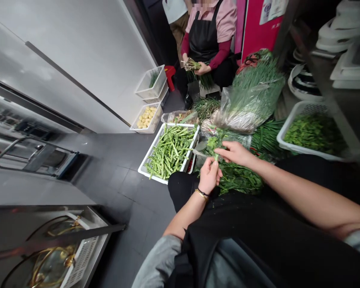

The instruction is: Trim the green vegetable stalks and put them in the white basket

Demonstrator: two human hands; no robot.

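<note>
My left hand (209,176) is closed around the lower end of a leafy green vegetable stalk (213,143). My right hand (236,153) meets it from the right, its thumb and fingers pinching the same stalk just above the left. The leafy top points away from me. To the left of my hands, a white basket (144,163) holds many cut green stalks (174,150). Beneath and beyond the hands lies a heap of loose leafy greens (241,180), partly hidden by my right forearm.
A person (210,36) in a black apron sits opposite, holding a bunch of green stems (192,65). Bagged scallions (252,96) lie between us. A potato crate (147,118) stands at the left, a tub of leaves (313,132) at the right. A cart (45,156) is far left.
</note>
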